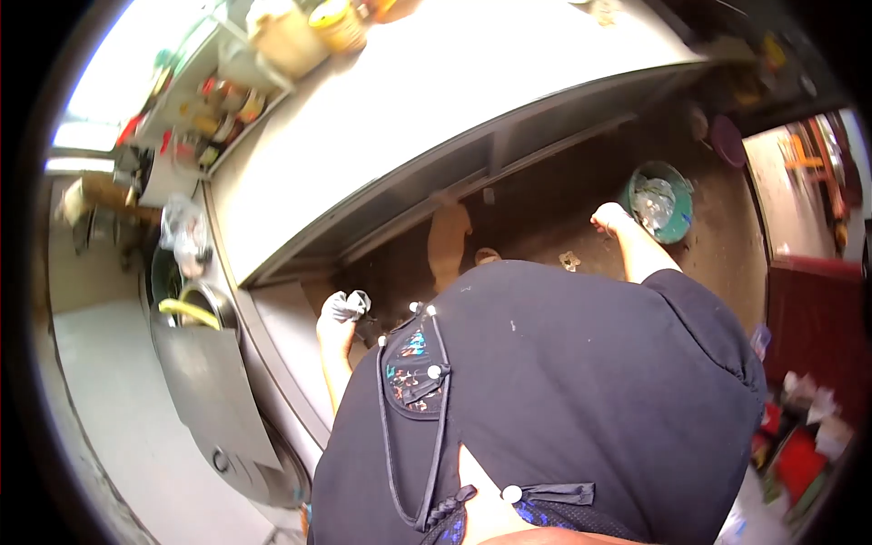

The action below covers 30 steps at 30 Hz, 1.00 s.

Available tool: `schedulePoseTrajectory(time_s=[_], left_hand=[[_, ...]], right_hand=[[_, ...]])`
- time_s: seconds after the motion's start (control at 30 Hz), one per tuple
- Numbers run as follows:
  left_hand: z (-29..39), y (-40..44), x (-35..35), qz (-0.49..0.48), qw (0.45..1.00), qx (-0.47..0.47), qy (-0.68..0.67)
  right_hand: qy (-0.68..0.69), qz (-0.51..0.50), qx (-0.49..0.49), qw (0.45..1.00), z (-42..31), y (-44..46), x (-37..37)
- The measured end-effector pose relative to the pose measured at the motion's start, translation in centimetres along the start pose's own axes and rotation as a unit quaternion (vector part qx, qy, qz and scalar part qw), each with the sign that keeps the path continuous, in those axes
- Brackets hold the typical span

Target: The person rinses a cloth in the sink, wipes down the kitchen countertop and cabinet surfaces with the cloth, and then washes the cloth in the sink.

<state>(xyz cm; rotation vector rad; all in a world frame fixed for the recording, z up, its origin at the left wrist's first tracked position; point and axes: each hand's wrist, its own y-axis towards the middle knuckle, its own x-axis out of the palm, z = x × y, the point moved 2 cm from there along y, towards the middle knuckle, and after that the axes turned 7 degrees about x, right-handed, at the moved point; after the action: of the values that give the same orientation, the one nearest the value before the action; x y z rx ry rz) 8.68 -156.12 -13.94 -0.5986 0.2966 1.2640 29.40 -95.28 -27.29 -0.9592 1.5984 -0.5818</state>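
Observation:
My left hand [335, 333] is closed around a crumpled grey cloth [349, 305], out to the left of my body and near the counter front. Out to the right, my right hand [611, 218] has its fingers curled in, and I see nothing in them. Close beyond that hand stands a green bucket [678, 218] with clear plastic and other rubbish inside. The dark top I wear hides much of the floor below me.
A white counter [436, 100] runs across in front. At the left are a steel pot [218, 304], a plastic bag [186, 234] and a grey panel [204, 391]. Jars fill a shelf [245, 132]. A purple basin [727, 141] lies beyond the bucket.

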Motion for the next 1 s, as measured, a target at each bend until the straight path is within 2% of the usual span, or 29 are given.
schedulePoseTrajectory(time_s=[0.03, 0.07, 0.13, 0.2, 0.27, 0.33, 0.47, 0.53, 0.6, 0.67, 0.7, 0.73, 0.77, 0.8, 0.87, 0.9, 0.93, 0.97, 1.0], left_hand=[[-0.7, 0.9, 0.1, -0.026, 0.997, -0.001, -0.067], [-1.1, 1.9, -0.2, -0.037, 0.997, 0.041, -0.046], [-1.0, 3.4, -0.6, -0.051, 0.996, 0.040, -0.060], [-1.0, 3.9, 0.1, -0.100, 0.976, 0.085, -0.174], [0.1, 4.1, -0.1, -0.113, 0.978, 0.082, -0.156], [1.5, 4.1, -0.2, -0.108, 0.984, 0.134, -0.049], [2.4, 3.4, 0.9, -0.172, 0.977, 0.113, -0.060], [1.8, 4.0, 1.3, -0.175, 0.975, 0.124, -0.050], [2.4, 4.1, 2.3, -0.176, 0.970, 0.170, 0.007], [5.7, 1.8, 4.4, -0.198, 0.965, 0.171, 0.018], [6.5, 1.6, 5.4, -0.214, 0.960, 0.180, 0.003], [7.6, 1.5, 6.5, -0.230, 0.954, 0.190, -0.013], [8.9, 1.3, 7.4, -0.234, 0.952, 0.199, -0.013], [10.8, 0.7, 8.3, -0.229, 0.949, 0.217, 0.022], [11.5, 0.4, 9.5, -0.227, 0.941, 0.247, 0.050], [13.0, 0.3, 11.0, -0.215, 0.935, 0.271, 0.084], [14.0, 0.3, 12.4, -0.203, 0.927, 0.293, 0.116], [13.3, 2.3, 14.6, -0.225, 0.927, 0.292, 0.072], [15.8, 0.6, 16.0, -0.215, 0.922, 0.308, 0.089]], right_hand=[[0.031, 0.008, 0.012, 0.999, 0.7, -1.9, 0.2], [0.015, 0.013, -0.001, 1.000, 1.5, -3.8, 0.6], [-0.054, -0.014, -0.044, 0.997, 4.8, -4.1, 2.8], [-0.136, -0.009, -0.056, 0.989, 5.6, -11.3, 3.6], [-0.223, -0.012, -0.138, 0.965, 9.9, -10.8, 7.4], [-0.331, -0.013, -0.142, 0.933, 12.6, -14.1, 9.3], [-0.264, 0.023, -0.094, 0.960, 22.6, -16.3, 13.3], [-0.278, -0.045, -0.013, 0.959, 25.0, -17.9, 14.7], [-0.445, -0.027, -0.140, 0.884, 29.2, -18.6, 16.8], [-0.245, -0.028, -0.034, 0.968, 36.2, -15.9, 18.8], [-0.237, -0.025, -0.033, 0.971, 37.8, -15.9, 20.0], [0.002, -0.011, 0.100, 0.995, 39.3, -16.0, 20.6], [0.241, 0.003, 0.223, 0.944, 40.8, -15.8, 20.7], [0.323, 0.050, 0.274, 0.904, 39.3, -19.6, 19.2], [0.258, 0.009, 0.211, 0.943, 40.4, -20.3, 20.3], [0.257, 0.003, 0.206, 0.944, 42.9, -17.6, 21.2], [0.229, 0.004, 0.228, 0.946, 41.0, -21.0, 18.6], [0.249, 0.007, 0.244, 0.937, 42.6, -18.7, 19.6], [0.266, 0.007, 0.259, 0.928, 44.2, -17.0, 20.2]])
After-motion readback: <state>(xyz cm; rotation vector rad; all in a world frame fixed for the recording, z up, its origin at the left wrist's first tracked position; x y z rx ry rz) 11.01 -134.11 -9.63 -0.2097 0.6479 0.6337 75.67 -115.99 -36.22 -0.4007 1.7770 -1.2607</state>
